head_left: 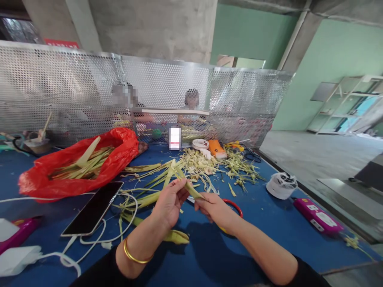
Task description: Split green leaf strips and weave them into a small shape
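Between my hands is a pale green husk strip (193,191), slanting up and away over the blue table. My left hand (171,201), with a gold bangle on its wrist, pinches the strip's upper part. Lower down, the fingers of my right hand (216,209) close on its near end. Beneath my right hand lie scissors with a red handle (235,206), partly hidden by it. More long husk leaves (146,199) lie on the table to the left of my hands. A yellowish husk piece (178,237) rests just below my left wrist.
A red plastic bag (119,171) of leaves stands left, near a plugged-in phone (92,209) and white cable. Shredded husk (197,161) is heaped ahead. A white roll (281,185) and purple box (317,215) sit right. Behind a perforated metal screen (167,87) are people.
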Action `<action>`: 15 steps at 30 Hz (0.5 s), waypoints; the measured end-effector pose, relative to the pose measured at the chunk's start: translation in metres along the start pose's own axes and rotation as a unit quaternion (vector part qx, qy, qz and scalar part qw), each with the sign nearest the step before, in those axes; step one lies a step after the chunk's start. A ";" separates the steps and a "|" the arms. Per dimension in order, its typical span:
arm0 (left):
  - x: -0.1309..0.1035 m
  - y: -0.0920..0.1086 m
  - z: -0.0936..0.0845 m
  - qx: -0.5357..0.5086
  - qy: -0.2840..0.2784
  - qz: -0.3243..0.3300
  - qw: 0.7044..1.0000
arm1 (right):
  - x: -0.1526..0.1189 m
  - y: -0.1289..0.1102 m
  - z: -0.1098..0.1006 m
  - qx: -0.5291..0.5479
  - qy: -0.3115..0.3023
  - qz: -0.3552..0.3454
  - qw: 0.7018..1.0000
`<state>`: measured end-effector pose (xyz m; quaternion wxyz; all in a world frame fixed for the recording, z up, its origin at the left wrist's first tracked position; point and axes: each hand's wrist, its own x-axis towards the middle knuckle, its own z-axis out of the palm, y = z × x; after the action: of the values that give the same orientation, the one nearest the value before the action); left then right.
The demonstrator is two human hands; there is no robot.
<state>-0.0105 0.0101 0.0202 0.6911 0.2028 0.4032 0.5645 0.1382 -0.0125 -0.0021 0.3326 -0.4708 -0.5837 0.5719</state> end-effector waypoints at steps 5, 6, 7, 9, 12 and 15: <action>0.014 0.019 -0.017 -0.014 0.088 0.061 0.994 | -0.021 0.012 -0.059 -0.245 0.127 -0.038 0.961; 0.017 0.023 -0.021 -0.015 0.104 0.073 0.992 | -0.025 0.017 -0.074 -0.298 0.169 -0.034 0.939; 0.019 0.027 -0.024 -0.013 0.117 0.079 0.990 | -0.029 0.022 -0.087 -0.356 0.204 -0.017 0.912; 0.021 0.035 -0.030 -0.016 0.133 0.085 0.987 | -0.036 0.031 -0.109 -0.480 0.252 0.050 0.839; 0.022 0.044 -0.034 -0.025 0.137 0.092 0.986 | -0.041 0.039 -0.122 -0.609 0.279 0.112 0.734; 0.021 0.053 -0.037 -0.027 0.143 0.115 0.983 | -0.033 0.032 -0.113 -0.683 0.322 0.013 0.656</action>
<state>-0.0712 0.0383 0.0307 0.5618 0.1460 0.4567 0.6742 0.2592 -0.0061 -0.0142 0.0769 -0.7273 -0.6603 -0.1708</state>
